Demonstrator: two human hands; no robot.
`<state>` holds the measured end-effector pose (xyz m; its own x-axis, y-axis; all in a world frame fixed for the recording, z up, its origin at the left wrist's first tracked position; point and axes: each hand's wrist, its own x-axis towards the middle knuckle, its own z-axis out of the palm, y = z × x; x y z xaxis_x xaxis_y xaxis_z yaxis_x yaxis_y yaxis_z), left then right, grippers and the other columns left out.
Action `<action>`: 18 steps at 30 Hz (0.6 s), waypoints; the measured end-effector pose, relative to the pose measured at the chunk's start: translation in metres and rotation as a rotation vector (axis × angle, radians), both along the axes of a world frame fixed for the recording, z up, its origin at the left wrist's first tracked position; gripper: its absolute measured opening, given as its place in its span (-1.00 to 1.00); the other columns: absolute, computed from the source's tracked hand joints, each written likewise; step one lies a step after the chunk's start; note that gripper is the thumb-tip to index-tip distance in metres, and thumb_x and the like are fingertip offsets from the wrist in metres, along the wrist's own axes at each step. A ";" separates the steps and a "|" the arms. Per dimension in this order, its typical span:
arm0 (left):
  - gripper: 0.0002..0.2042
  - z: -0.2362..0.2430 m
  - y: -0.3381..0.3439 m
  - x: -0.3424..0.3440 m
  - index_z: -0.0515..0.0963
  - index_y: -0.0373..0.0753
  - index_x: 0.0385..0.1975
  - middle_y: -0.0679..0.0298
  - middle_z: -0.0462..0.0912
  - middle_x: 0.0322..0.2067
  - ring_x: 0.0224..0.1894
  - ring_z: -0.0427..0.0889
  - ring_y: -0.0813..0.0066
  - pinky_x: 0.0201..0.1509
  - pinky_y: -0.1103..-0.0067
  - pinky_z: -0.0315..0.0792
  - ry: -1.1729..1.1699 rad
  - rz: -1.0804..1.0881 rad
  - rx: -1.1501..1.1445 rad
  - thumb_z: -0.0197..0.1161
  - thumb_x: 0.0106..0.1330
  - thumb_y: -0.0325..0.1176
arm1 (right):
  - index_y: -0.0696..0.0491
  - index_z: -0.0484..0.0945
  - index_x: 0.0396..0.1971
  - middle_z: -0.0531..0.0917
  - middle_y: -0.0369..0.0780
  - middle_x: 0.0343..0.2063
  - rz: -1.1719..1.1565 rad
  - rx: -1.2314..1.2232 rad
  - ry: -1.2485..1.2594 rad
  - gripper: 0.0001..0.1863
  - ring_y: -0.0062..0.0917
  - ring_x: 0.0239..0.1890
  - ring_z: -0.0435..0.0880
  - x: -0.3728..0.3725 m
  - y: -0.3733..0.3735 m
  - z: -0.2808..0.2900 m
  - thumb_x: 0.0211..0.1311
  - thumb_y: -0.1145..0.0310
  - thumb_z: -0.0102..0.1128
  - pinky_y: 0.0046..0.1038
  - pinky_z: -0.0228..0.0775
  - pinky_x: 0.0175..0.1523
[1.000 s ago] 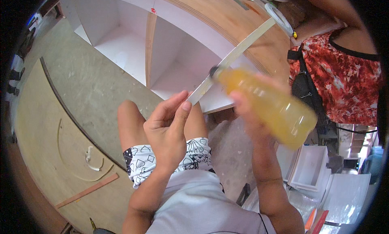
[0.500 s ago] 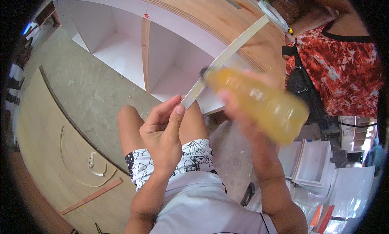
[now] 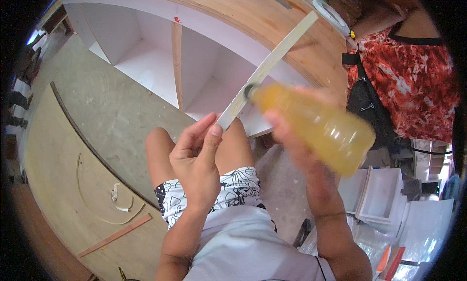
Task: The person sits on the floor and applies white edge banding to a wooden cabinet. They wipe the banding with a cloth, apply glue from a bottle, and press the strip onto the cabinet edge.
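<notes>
My left hand (image 3: 197, 157) pinches the near end of a narrow, pale, flat strip (image 3: 278, 59) between thumb and fingertips. The strip slants up and away to the right, its far end over the wooden cabinet edge. Wrapped around a clear plastic bottle (image 3: 323, 128) of yellow liquid is my right hand (image 3: 288, 137), blurred by motion. The bottle is tipped, and its dark mouth meets the strip's face partway along. A yellowish smear shows on the strip near there.
Ahead lies a white-lined cabinet (image 3: 177, 62) with a wooden edge. A tape roll (image 3: 332, 16) rests at its far right. A person in a red patterned top (image 3: 408, 86) is close on the right. At left, a curved board (image 3: 92, 184) carries a wooden stick (image 3: 114, 236) and thin offcuts.
The strip's far end has swung slightly left and away from the tape roll. My left hand keeps its pinch, and the bottle's mouth stays at nearly the same part of the strip.
</notes>
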<state>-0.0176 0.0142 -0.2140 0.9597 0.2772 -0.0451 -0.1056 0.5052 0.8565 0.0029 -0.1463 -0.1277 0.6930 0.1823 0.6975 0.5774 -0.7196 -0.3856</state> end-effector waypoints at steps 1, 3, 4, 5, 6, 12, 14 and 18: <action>-0.72 0.000 0.000 0.001 0.62 -0.47 0.05 0.13 0.70 -0.07 -0.07 0.66 0.51 0.07 0.59 0.53 0.005 0.009 -0.006 0.36 0.42 -0.46 | 0.16 0.56 -0.04 0.71 -0.21 -0.25 0.041 -0.033 -0.020 -0.39 -0.44 -0.31 0.74 0.001 -0.002 -0.001 -0.06 0.29 0.71 -0.45 0.61 -0.23; -0.73 0.001 0.000 0.002 0.61 -0.48 0.05 0.25 0.60 -0.14 -0.15 0.59 0.53 -0.03 0.60 0.50 0.015 0.027 -0.019 0.33 0.42 -0.52 | 0.14 0.53 0.00 0.72 -0.20 -0.20 0.055 -0.070 -0.047 -0.39 -0.46 -0.27 0.73 -0.003 0.005 0.001 -0.01 0.30 0.68 -0.44 0.63 -0.17; -0.73 0.003 -0.001 0.001 0.61 -0.48 0.06 0.25 0.60 -0.13 -0.15 0.59 0.53 -0.03 0.60 0.50 0.006 0.018 -0.024 0.33 0.42 -0.52 | 0.12 0.52 0.02 0.72 -0.20 -0.19 -0.012 -0.055 -0.027 -0.38 -0.47 -0.26 0.73 -0.007 0.005 -0.001 -0.02 0.29 0.68 -0.44 0.63 -0.16; -0.73 0.006 -0.001 0.001 0.61 -0.47 0.06 0.25 0.60 -0.13 -0.15 0.59 0.53 -0.03 0.60 0.51 -0.003 0.009 -0.028 0.33 0.42 -0.52 | 0.11 0.52 0.03 0.72 -0.19 -0.18 -0.077 -0.038 -0.009 -0.36 -0.47 -0.25 0.73 -0.010 0.006 -0.004 -0.02 0.29 0.69 -0.43 0.64 -0.15; -0.73 0.007 -0.002 0.000 0.61 -0.47 0.06 0.25 0.60 -0.12 -0.15 0.59 0.53 -0.03 0.60 0.51 -0.011 0.000 -0.033 0.33 0.42 -0.52 | 0.11 0.52 0.04 0.72 -0.19 -0.17 -0.116 0.049 0.031 -0.34 -0.47 -0.24 0.72 -0.010 0.003 -0.013 -0.04 0.26 0.70 -0.43 0.63 -0.15; -0.73 0.007 -0.001 0.000 0.61 -0.47 0.06 0.23 0.61 -0.12 -0.16 0.60 0.52 -0.03 0.61 0.51 -0.006 0.018 -0.067 0.34 0.40 -0.53 | 0.12 0.53 0.02 0.68 -0.24 -0.16 -0.118 0.008 0.170 -0.41 -0.56 -0.19 0.69 -0.005 0.003 0.012 0.02 0.32 0.65 -0.45 0.59 -0.10; -0.73 0.008 -0.001 0.000 0.61 -0.47 0.05 0.23 0.62 -0.14 -0.15 0.62 0.51 -0.03 0.60 0.52 -0.011 0.024 -0.059 0.35 0.40 -0.52 | 0.09 0.57 0.01 0.69 -0.26 -0.17 -0.086 -0.231 0.057 -0.43 -0.54 -0.19 0.69 -0.004 0.000 0.004 0.02 0.27 0.64 -0.45 0.59 -0.09; -0.71 -0.002 0.002 -0.001 0.62 -0.45 0.06 0.08 0.75 -0.05 -0.06 0.70 0.55 0.06 0.63 0.56 -0.063 -0.008 -0.051 0.36 0.42 -0.46 | 0.01 0.64 -0.02 0.69 -0.29 -0.16 -0.055 -0.136 0.098 -0.45 -0.47 -0.19 0.70 -0.003 -0.006 -0.003 0.00 0.13 0.63 -0.46 0.56 -0.04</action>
<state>-0.0182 0.0167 -0.2161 0.9632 0.2689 0.0021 -0.1550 0.5486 0.8216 -0.0004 -0.1521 -0.1311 0.7677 0.2307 0.5978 0.5004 -0.7986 -0.3344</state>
